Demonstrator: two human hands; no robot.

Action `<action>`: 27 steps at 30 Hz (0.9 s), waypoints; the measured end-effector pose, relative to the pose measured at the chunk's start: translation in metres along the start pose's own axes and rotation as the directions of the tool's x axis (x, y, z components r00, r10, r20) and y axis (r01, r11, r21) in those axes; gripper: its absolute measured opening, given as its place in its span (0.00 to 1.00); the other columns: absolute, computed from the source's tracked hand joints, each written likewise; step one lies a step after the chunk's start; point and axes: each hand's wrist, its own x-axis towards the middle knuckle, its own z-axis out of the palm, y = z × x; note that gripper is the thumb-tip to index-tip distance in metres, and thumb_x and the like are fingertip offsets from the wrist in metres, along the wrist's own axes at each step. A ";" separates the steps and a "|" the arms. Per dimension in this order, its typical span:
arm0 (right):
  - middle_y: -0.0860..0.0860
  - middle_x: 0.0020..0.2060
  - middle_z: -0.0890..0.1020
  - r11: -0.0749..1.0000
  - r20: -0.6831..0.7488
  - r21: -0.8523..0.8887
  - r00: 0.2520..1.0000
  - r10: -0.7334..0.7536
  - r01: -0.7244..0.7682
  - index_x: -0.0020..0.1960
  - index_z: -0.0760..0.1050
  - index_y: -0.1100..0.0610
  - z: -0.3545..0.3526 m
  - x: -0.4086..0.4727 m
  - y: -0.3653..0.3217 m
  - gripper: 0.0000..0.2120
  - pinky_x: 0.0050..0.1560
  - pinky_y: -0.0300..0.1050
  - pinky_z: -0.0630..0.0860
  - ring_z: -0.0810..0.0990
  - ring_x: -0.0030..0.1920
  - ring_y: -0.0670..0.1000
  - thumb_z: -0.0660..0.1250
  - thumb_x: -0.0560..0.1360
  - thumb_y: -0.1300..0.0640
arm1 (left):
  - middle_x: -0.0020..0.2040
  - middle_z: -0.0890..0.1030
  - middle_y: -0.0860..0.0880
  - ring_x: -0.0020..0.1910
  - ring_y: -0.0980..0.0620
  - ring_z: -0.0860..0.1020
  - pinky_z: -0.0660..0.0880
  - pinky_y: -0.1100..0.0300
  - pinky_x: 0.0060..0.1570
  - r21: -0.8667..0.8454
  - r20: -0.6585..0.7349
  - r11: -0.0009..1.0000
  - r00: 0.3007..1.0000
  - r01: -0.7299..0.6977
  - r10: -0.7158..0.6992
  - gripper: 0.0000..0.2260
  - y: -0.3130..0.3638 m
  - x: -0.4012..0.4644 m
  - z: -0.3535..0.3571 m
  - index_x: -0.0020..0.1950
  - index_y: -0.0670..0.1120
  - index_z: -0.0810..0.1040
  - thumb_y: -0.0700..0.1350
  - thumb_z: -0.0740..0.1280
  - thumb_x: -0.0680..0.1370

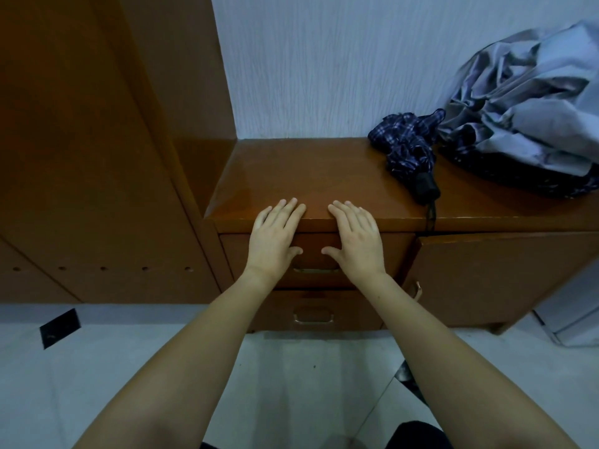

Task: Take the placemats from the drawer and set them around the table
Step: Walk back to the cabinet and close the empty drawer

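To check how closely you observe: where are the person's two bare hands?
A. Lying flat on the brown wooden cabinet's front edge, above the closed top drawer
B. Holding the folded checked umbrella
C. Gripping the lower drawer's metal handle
A: the left hand and right hand lie open on the brown wooden cabinet edge, above the closed top drawer.

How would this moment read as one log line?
stage: before opening | left hand: flat, open | right hand: flat, open | top drawer: closed | placemats: unseen

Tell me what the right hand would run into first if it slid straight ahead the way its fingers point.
The right hand points up and slightly left across the cabinet top. That stretch looks bare, so it would probably meet the white wall first; the folded plaid umbrella lies off to its right.
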 end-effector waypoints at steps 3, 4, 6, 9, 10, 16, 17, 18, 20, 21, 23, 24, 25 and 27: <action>0.54 0.69 0.72 1.000 -0.031 0.001 0.999 0.006 -0.006 0.71 0.67 0.57 0.004 0.001 -0.002 0.39 0.73 0.48 0.52 0.66 0.71 0.54 0.78 0.65 0.49 | 0.74 0.66 0.47 0.74 0.47 0.62 0.55 0.51 0.73 -0.014 -0.029 1.000 1.000 -0.002 0.001 0.37 -0.002 0.000 0.005 0.75 0.47 0.63 0.47 0.76 0.69; 0.54 0.68 0.72 1.000 -0.041 0.000 0.999 0.007 -0.007 0.70 0.67 0.57 0.006 0.001 -0.002 0.39 0.73 0.48 0.53 0.66 0.71 0.54 0.78 0.64 0.49 | 0.74 0.66 0.47 0.74 0.47 0.62 0.55 0.51 0.73 -0.017 -0.034 1.000 0.999 -0.002 0.002 0.37 -0.003 0.000 0.006 0.75 0.47 0.63 0.47 0.76 0.69; 0.54 0.67 0.73 1.000 -0.059 0.006 0.998 0.015 -0.015 0.69 0.68 0.58 0.010 0.002 -0.001 0.38 0.73 0.49 0.54 0.68 0.71 0.55 0.79 0.64 0.50 | 0.73 0.67 0.47 0.74 0.47 0.63 0.57 0.51 0.72 -0.021 -0.050 1.000 0.999 -0.009 0.008 0.37 -0.006 0.001 0.010 0.74 0.47 0.64 0.46 0.76 0.69; 0.55 0.66 0.74 1.000 -0.085 -0.005 0.996 0.000 -0.001 0.68 0.69 0.60 0.013 0.001 -0.001 0.38 0.72 0.51 0.56 0.69 0.70 0.56 0.79 0.63 0.50 | 0.72 0.70 0.47 0.72 0.46 0.66 0.60 0.50 0.71 -0.019 -0.096 0.999 0.995 -0.042 0.040 0.37 -0.010 0.000 0.013 0.73 0.46 0.67 0.45 0.78 0.67; 0.56 0.66 0.74 1.000 -0.091 -0.011 0.996 -0.006 0.005 0.68 0.69 0.60 0.013 0.001 -0.001 0.38 0.72 0.51 0.57 0.69 0.70 0.56 0.79 0.63 0.50 | 0.72 0.70 0.47 0.72 0.46 0.66 0.60 0.50 0.70 -0.020 -0.096 0.999 0.994 -0.049 0.047 0.37 -0.010 0.000 0.014 0.73 0.46 0.67 0.45 0.78 0.67; 0.55 0.68 0.72 0.999 -0.055 -0.035 0.998 0.010 -0.012 0.70 0.67 0.59 0.009 -0.002 -0.003 0.39 0.73 0.49 0.53 0.66 0.71 0.55 0.77 0.65 0.48 | 0.74 0.66 0.48 0.74 0.47 0.61 0.55 0.50 0.73 0.000 -0.037 1.000 0.999 -0.021 0.021 0.37 -0.005 -0.002 0.010 0.75 0.47 0.61 0.46 0.75 0.70; 0.55 0.69 0.71 0.999 -0.036 -0.046 0.999 0.011 -0.013 0.71 0.66 0.59 0.007 -0.003 -0.005 0.39 0.73 0.50 0.53 0.66 0.72 0.55 0.77 0.66 0.48 | 0.75 0.65 0.48 0.75 0.47 0.60 0.54 0.51 0.73 0.001 -0.019 1.000 1.000 -0.019 0.019 0.37 -0.004 -0.002 0.009 0.76 0.47 0.60 0.47 0.74 0.71; 0.55 0.70 0.70 0.998 -0.017 -0.058 1.000 0.005 -0.006 0.72 0.64 0.59 0.004 -0.004 -0.005 0.40 0.74 0.50 0.53 0.64 0.72 0.55 0.76 0.67 0.47 | 0.76 0.63 0.48 0.75 0.47 0.59 0.53 0.51 0.74 -0.001 0.000 1.000 1.000 -0.022 0.022 0.37 -0.005 -0.003 0.007 0.76 0.47 0.59 0.48 0.73 0.72; 0.55 0.72 0.67 0.998 0.039 -0.068 0.999 -0.004 0.006 0.74 0.61 0.59 -0.003 -0.004 -0.007 0.41 0.75 0.51 0.52 0.61 0.74 0.55 0.74 0.69 0.45 | 0.77 0.61 0.48 0.76 0.48 0.56 0.51 0.51 0.74 -0.012 0.047 1.000 0.999 -0.016 0.016 0.37 -0.004 -0.003 -0.002 0.77 0.47 0.56 0.50 0.72 0.73; 0.55 0.73 0.66 0.997 0.083 -0.074 0.997 0.000 0.006 0.75 0.60 0.59 -0.009 -0.003 -0.008 0.41 0.75 0.51 0.51 0.60 0.74 0.55 0.73 0.69 0.44 | 0.77 0.59 0.48 0.77 0.48 0.55 0.49 0.52 0.75 -0.015 0.086 1.000 0.996 -0.013 0.014 0.37 -0.004 -0.003 -0.008 0.77 0.47 0.55 0.51 0.71 0.74; 0.55 0.75 0.62 0.998 0.194 -0.067 0.981 0.014 -0.001 0.76 0.56 0.59 -0.023 0.000 -0.012 0.43 0.76 0.52 0.49 0.56 0.76 0.55 0.72 0.70 0.44 | 0.78 0.55 0.48 0.77 0.49 0.51 0.46 0.53 0.75 -0.044 0.174 0.999 0.985 -0.007 0.015 0.38 -0.003 0.002 -0.022 0.78 0.47 0.51 0.53 0.68 0.76; 0.55 0.75 0.60 0.998 0.241 -0.061 0.971 0.013 0.002 0.77 0.54 0.59 -0.030 0.002 -0.012 0.43 0.76 0.51 0.48 0.54 0.76 0.55 0.72 0.71 0.45 | 0.79 0.53 0.48 0.77 0.49 0.49 0.46 0.53 0.75 -0.055 0.213 0.998 0.977 -0.008 0.020 0.39 -0.004 0.004 -0.028 0.78 0.46 0.49 0.54 0.68 0.76; 0.55 0.76 0.57 0.999 0.305 -0.044 0.952 0.023 -0.010 0.77 0.52 0.59 -0.040 0.006 -0.015 0.44 0.76 0.51 0.46 0.52 0.77 0.55 0.71 0.71 0.45 | 0.79 0.51 0.48 0.78 0.49 0.48 0.46 0.53 0.75 -0.062 0.278 0.998 0.960 -0.004 0.021 0.40 -0.003 0.008 -0.038 0.79 0.46 0.48 0.54 0.68 0.76; 0.53 0.77 0.53 0.999 0.439 -0.005 0.898 0.037 -0.039 0.78 0.48 0.57 -0.058 0.016 -0.017 0.42 0.76 0.50 0.46 0.49 0.77 0.54 0.69 0.74 0.48 | 0.79 0.49 0.48 0.78 0.49 0.46 0.46 0.53 0.75 -0.080 0.381 0.997 0.924 -0.009 0.039 0.40 -0.002 0.011 -0.057 0.79 0.46 0.46 0.54 0.67 0.77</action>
